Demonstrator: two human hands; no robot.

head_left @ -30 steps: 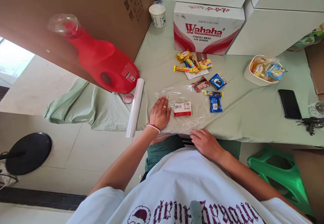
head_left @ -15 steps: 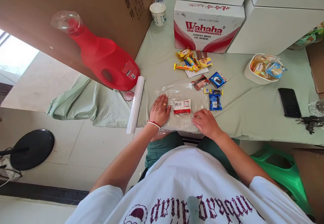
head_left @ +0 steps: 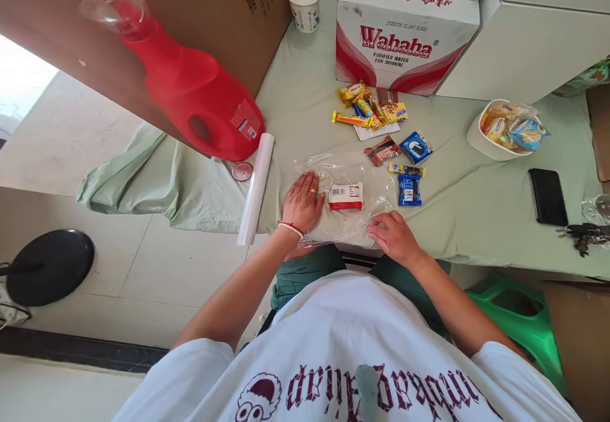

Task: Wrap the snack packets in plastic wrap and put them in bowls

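A sheet of clear plastic film (head_left: 347,228) lies crinkled at the table's front edge. On its middle rests a small red-and-white snack packet (head_left: 345,197). My left hand (head_left: 304,203) is flat on the film's left side, fingers stretched out, a ring and wrist bands showing. At the film's right front edge, my right hand (head_left: 393,236) has its fingers curled and pinched on the film. Just beyond, to the right, are a blue packet (head_left: 410,190), a thin yellow-and-dark packet (head_left: 406,170), a brown packet (head_left: 382,150) and another blue packet (head_left: 416,147).
Left of the film lie a white roll (head_left: 256,190) and a leaning red jug (head_left: 204,101). Yellow snacks (head_left: 366,109) are piled before the Wahaha carton (head_left: 405,40). A paper cup (head_left: 304,12) stands behind. Rightward are a snack tub (head_left: 483,139), a phone (head_left: 548,196) and keys (head_left: 588,236).
The camera view has shifted slightly. Both hands keep nearly the same places on the film, and the red-and-white packet still lies between them.
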